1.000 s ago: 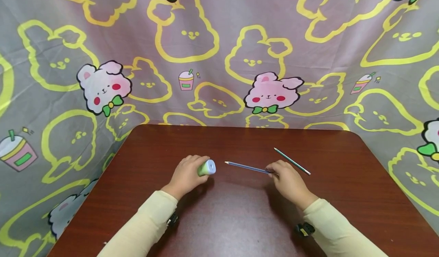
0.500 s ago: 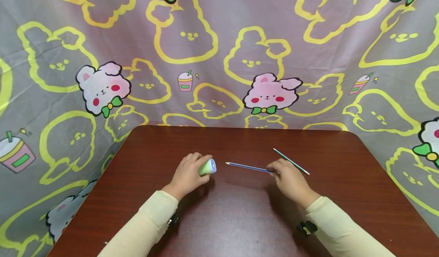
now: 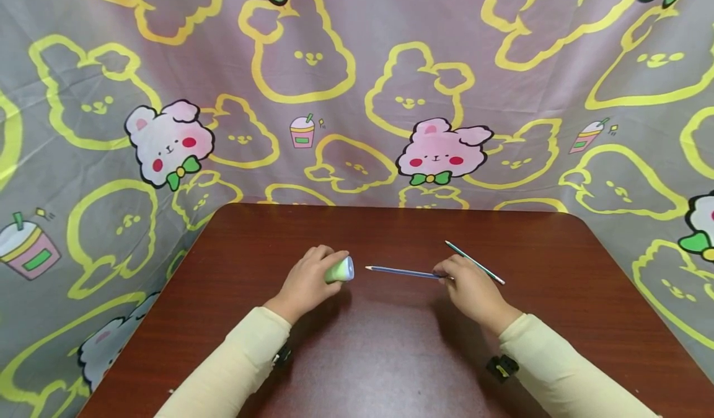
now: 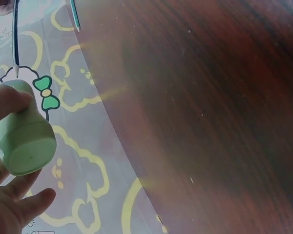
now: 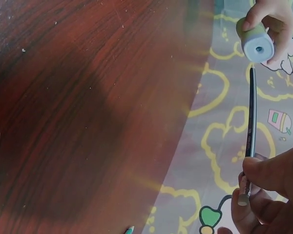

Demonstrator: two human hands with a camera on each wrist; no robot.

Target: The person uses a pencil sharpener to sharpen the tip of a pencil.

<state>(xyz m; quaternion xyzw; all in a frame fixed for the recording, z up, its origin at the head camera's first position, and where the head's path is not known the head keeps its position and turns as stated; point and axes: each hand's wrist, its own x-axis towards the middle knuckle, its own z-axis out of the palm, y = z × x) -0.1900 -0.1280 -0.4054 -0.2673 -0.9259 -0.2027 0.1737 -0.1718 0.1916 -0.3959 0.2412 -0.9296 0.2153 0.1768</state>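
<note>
In the head view my left hand (image 3: 305, 284) grips a green pencil sharpener (image 3: 336, 271), with its pale blue holed end turned toward the right. The right wrist view shows the small round hole in that sharpener (image 5: 259, 48) facing the pencil. My right hand (image 3: 474, 291) pinches a dark blue striped pencil (image 3: 398, 271) near its blunt end, between thumb and fingers. The pencil's sharpened tip points left at the sharpener, with a short gap between them in the head view. In the left wrist view the sharpener's rounded green base (image 4: 31, 151) faces the camera.
A second pencil (image 3: 474, 262), teal and white, lies on the brown wooden table (image 3: 379, 356) behind my right hand. Beyond the table's back edge hangs a grey curtain (image 3: 357, 114) with yellow bear outlines. Each wrist carries a small black camera (image 3: 503, 367).
My left hand has lifted slightly and turned the sharpener's holed end more toward the pencil. The pencil has swung a little closer to level. Both hands keep their hold.
</note>
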